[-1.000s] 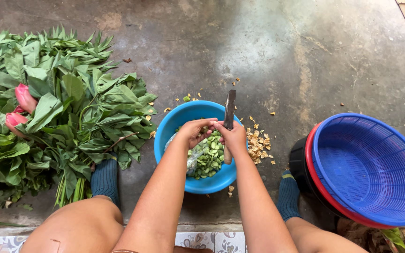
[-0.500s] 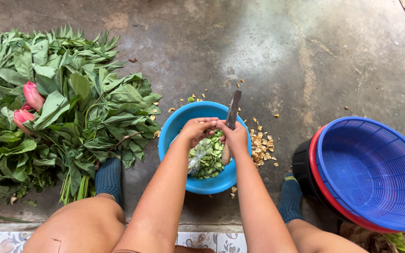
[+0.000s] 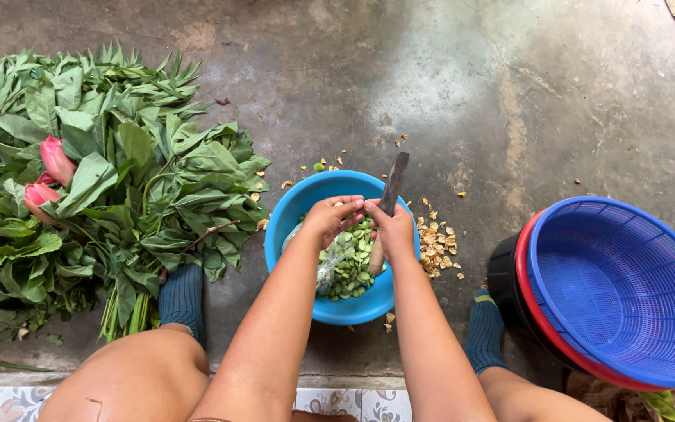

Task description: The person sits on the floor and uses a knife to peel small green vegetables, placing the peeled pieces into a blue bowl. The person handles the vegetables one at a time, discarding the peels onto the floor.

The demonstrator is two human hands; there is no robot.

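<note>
Both hands meet over a blue bowl of green beans on the concrete floor. The right hand has its grip clamped on a knife, blade pointing away. The left hand pinches something small at its fingertips; what it is cannot be told. Brown peelings lie just beside the bowl. A leaf pile lies left, 3 stacked baskets right.
</note>
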